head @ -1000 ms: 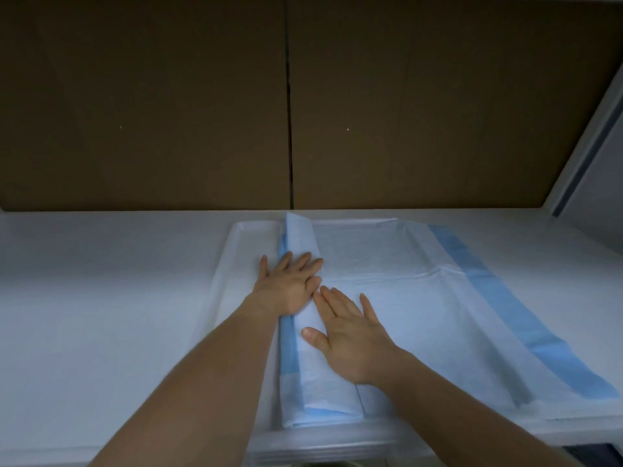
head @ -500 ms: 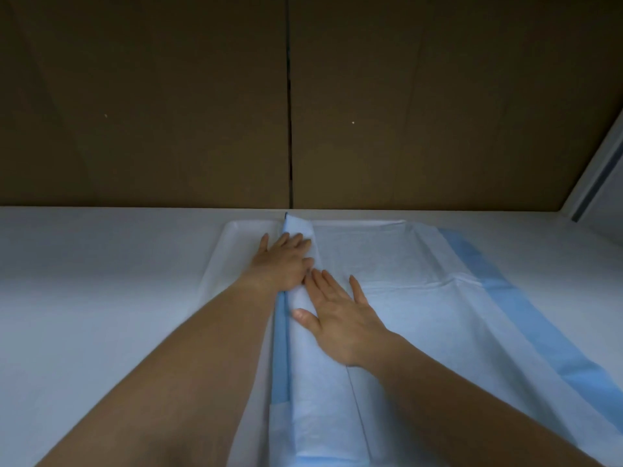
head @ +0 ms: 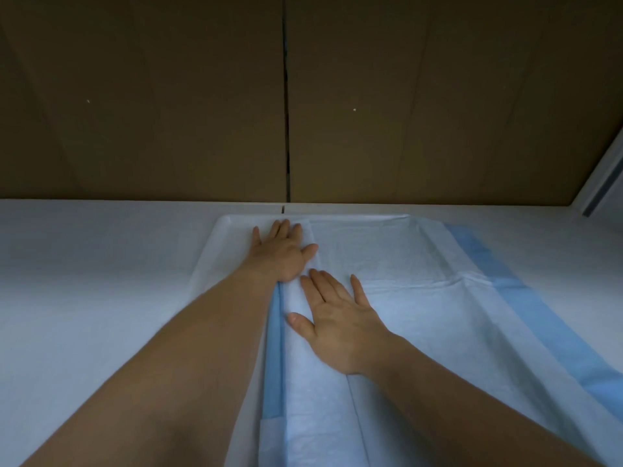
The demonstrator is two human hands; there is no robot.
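A pale blue disposable pad (head: 421, 298) with darker blue side bands lies in a shallow white tray (head: 209, 264) on a white surface. Its left side is folded over into a long flap (head: 317, 399) running towards me. My left hand (head: 283, 252) lies flat with straight fingers on the far end of that flap, close to the tray's back rim. My right hand (head: 337, 321) presses flat on the flap just nearer to me, fingers spread. Neither hand grips anything.
The white surface (head: 84, 281) stretches left and right of the tray. Two brown cardboard panels (head: 168, 112) with a vertical gap between them stand behind it. A white frame edge (head: 603, 183) rises at the far right. The pad's right blue band (head: 539, 318) hangs past the tray.
Both hands have slid away from me along the folded flap, the left one reaching the tray's back rim. The view has moved closer, and the flap lies flatter.
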